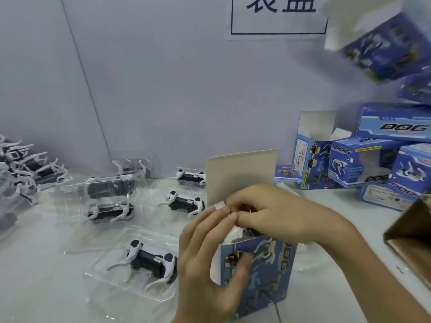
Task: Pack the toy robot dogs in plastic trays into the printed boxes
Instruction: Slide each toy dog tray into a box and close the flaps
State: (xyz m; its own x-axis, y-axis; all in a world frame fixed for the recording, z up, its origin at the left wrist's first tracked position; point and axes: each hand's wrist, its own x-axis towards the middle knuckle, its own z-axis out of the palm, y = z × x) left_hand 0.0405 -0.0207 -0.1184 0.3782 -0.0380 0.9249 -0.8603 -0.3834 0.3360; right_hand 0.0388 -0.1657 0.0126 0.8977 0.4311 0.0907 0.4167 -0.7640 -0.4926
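At box mouth, left hand (205, 259) grips printed box (268, 271), right hand (275, 213) curls inside, hold unclear; seat contents squarely before closing.

Wall sign (278, 15), brown cardboard carton (410, 236)

We read "DOG" in bold slanted letters running down the blue face of the held box (268, 264), just right of the thumb of the left hand (205, 259) and below the curled fingers (247, 220) of the right hand (275, 210). Up and right of the fingers, "DOG" also stands on the top box (394, 127), on the windowed box (354, 162), and upside down on a lower box (396, 194). High above the fingers, a wall sign (277, 17) bears two large Chinese characters with their tops cut off. Left of the fingers, the sticker on the nearest toy dog (151, 259) is too small to read.
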